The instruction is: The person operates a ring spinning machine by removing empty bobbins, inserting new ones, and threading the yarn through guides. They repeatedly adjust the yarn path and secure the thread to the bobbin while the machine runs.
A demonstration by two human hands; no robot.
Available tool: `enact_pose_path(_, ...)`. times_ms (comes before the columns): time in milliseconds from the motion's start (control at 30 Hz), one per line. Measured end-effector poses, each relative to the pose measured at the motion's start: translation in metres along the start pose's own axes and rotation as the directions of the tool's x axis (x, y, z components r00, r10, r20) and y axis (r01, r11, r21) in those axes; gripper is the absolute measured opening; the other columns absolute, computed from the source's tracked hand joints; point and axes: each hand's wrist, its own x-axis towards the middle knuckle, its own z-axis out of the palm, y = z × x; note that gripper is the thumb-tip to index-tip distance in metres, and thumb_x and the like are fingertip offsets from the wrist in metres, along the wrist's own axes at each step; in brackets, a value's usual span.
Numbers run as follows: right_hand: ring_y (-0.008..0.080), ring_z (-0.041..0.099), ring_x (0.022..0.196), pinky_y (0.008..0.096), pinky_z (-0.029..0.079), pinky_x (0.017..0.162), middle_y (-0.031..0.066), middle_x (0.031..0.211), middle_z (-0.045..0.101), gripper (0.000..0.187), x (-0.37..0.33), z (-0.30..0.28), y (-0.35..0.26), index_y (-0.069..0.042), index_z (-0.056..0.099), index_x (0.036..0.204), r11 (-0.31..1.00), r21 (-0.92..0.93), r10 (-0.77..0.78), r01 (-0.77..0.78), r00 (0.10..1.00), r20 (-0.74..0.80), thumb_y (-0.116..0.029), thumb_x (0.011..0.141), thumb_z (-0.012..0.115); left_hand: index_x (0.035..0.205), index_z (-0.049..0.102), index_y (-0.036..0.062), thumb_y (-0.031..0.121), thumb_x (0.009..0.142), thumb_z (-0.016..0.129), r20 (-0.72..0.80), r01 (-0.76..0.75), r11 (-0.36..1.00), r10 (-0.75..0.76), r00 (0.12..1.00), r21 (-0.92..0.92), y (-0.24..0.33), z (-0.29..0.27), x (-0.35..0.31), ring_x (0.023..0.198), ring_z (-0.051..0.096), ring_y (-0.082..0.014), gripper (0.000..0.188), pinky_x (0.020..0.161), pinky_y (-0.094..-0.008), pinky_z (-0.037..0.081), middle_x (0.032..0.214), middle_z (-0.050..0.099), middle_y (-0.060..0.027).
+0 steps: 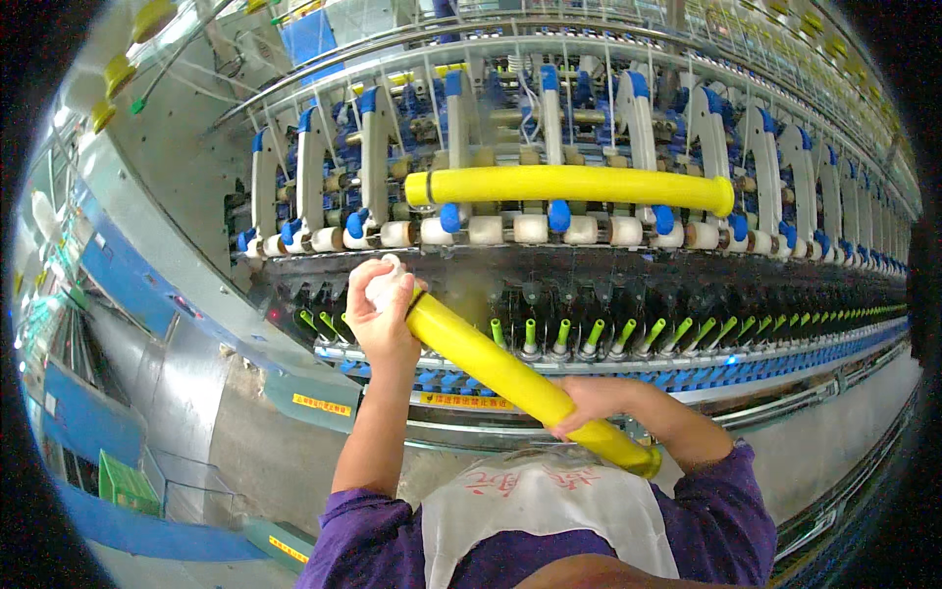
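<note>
Reviewer: State of the hands?

Inspector: Left hand (381, 314), left of centre, is curled around a small white piece (393, 261) at the upper end of the held yellow tube (491, 358). Whether its fingers also bear on that tube cannot be told. Right hand (591, 402), lower centre, is wrapped over the tube's lower part.

Reviewer: Position of the tube?

Inspector: It slants from left of centre to the lower right, its low end in front of the apron (540, 501). In this view it passes in front of the row of green spindles (591, 337).

Reviewer: Principal hazard?

Inspector: In my judgement, loss of control of the tube. Should the right hand slacken, the smooth-looking surface could slide through the palm and the low end drop. A wide swing could knock the spindles; actual clearance cannot be judged.

Reviewer: Any other finding?

Inspector: Yes. A second yellow tube (569, 184) lies across the machine, upper centre, above the white rollers (554, 229). No fastening is visible; a bump could roll it off. The white piece, if pinched only lightly, might also slip from the fingers.
</note>
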Motion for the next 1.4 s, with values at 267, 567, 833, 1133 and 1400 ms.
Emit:
enact_pose_path(267,0.0327,0.055,0.106,0.0382,0.043,0.090,0.0178,0.115,0.057,0.077,-0.070,-0.095,-0.116,-0.008,0.051,0.122,0.623,-0.633,-0.027,-0.458,0.797,-0.603,-0.041,0.058,0.080,0.103,0.057,0.0038,0.012,0.084,0.057,0.062,-0.015,0.697,-0.042,0.997,0.717,-0.029,-0.102,-0.045,0.082,0.059,-0.0168,0.021,0.074,-0.0300,0.047,0.090,0.061,-0.0077)
enact_pose_path(567,0.0311,0.041,0.116,0.0449,0.022,0.107,0.0149,0.117,0.047,0.096,-0.049,-0.208,-0.150,-0.012,0.034,0.136,0.008,-0.852,-0.440,-0.523,0.764,-0.473,-0.044,0.057,0.078,0.099,0.060,0.0024,0.023,0.083,0.055,-0.085,0.701,0.243,-0.914,0.397,0.671,-0.119,-0.183,-0.252,0.096,0.057,-0.0191,0.026,0.082,-0.0363,0.045,0.102,0.061,-0.0117)
enact_pose_path(833,0.0319,0.031,0.126,0.0584,0.015,0.106,0.0157,0.135,0.033,0.119,-0.025,-0.202,-0.134,-0.016,0.016,0.142,-0.048,-0.724,-0.311,-0.688,0.699,-0.644,-0.047,0.047,0.079,0.103,0.060,0.0024,0.030,0.085,0.055,-0.067,0.656,0.252,-0.905,0.420,0.712,-0.083,-0.201,-0.238,0.098,0.056,-0.0194,0.033,0.086,-0.0375,0.043,0.106,0.061,-0.0108)
enact_pose_path(1133,0.0378,0.040,0.115,0.0551,0.026,0.101,0.0185,0.120,0.044,0.118,-0.005,-0.155,-0.145,-0.021,0.020,0.141,-0.074,-0.596,-0.433,-0.800,0.564,-0.703,-0.033,0.042,0.082,0.107,0.060,0.0024,0.038,0.087,0.054,-0.013,0.651,0.244,-0.932,0.363,0.719,-0.003,-0.350,-0.266,0.101,0.055,-0.0198,0.041,0.090,-0.0389,0.041,0.110,0.060,-0.0099)
enact_pose_path(1400,0.0348,0.044,0.114,0.0433,0.034,0.098,0.0143,0.124,0.046,0.096,0.101,0.000,-0.172,-0.014,0.030,0.138,0.397,-0.781,-0.754,-0.482,0.314,-0.577,-0.006,0.050,0.069,0.114,0.056,0.0037,0.035,0.085,0.057,-0.084,0.337,0.222,-0.712,0.697,0.915,0.169,-0.465,-0.227,0.098,0.058,-0.0267,0.043,0.085,-0.0385,0.045,0.106,0.061,-0.0168)
